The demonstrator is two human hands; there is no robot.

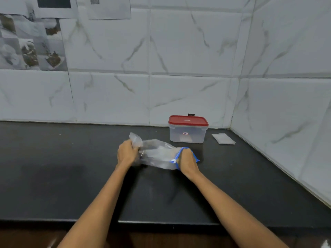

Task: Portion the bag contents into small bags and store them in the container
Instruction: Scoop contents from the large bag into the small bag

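A large clear plastic bag (157, 155) with a blue zip edge lies on its side on the black counter (71, 176). My left hand (126, 152) grips its crumpled left end. My right hand (186, 159) grips the blue zip end on the right. What the bag holds is too faint to tell. Behind it stands a clear container (187, 134) with a red lid (188, 120) shut on top. A flat stack of small clear bags (223, 139) lies to the right of the container.
White marble-pattern tiled walls close the counter at the back and on the right, meeting in a corner behind the container. Printed sheets hang on the wall at upper left. The counter's front edge (161, 223) runs below my forearms.
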